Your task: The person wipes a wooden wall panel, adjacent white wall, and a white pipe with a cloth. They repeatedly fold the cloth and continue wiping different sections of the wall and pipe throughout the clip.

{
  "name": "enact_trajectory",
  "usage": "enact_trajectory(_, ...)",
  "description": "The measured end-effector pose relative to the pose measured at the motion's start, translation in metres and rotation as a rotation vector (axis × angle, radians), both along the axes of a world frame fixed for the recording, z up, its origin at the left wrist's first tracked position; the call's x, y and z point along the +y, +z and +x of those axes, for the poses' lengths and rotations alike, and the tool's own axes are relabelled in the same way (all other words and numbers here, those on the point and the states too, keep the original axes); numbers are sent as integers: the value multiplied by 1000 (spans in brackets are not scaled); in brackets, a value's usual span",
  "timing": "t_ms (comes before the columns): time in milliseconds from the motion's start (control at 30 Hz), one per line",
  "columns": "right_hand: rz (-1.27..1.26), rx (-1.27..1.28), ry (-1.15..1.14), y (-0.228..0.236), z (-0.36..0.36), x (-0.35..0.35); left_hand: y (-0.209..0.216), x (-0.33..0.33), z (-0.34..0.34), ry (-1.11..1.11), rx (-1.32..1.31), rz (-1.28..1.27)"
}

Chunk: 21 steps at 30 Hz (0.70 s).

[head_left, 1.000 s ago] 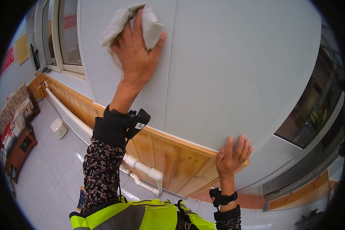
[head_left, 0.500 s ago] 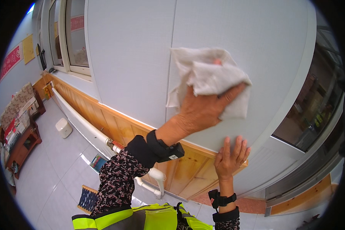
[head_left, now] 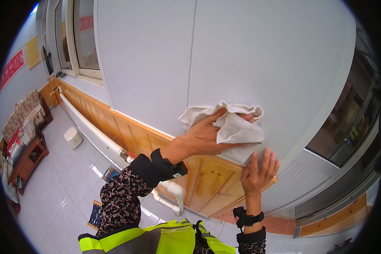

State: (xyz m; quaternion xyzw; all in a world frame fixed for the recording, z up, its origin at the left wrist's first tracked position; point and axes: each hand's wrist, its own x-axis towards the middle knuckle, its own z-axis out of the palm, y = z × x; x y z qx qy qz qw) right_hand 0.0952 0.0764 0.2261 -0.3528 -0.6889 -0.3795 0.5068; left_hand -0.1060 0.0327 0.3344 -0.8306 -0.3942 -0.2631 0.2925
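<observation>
soft, even brightness covers the pale wall above my left hand, which looks fairly sharp. white glare streaks the glossy floor below and left of it. right of my right hand, the glass is dim with reflections. well away from my hands, straight edges bow toward a black rim.

The scene is viewed through a head-worn fisheye camera, aimed down and forward at the pale wall; the left hand and right hand are framed near, the floor farther off.
</observation>
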Motion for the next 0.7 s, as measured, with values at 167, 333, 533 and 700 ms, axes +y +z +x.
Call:
enact_trajectory(167,15,7,16,2,-1,1,-17,0,-18,140,-108,-1)
enact_trajectory(333,27,6,16,1,0,2,-39,-9,-32,309,-215,108)
enact_trajectory(533,47,-3,29,2,0,4,-51,-12,-60,338,-222,161)
enact_trajectory(700,54,-10,19,1,0,4,-51,-23,-81,434,-350,136)
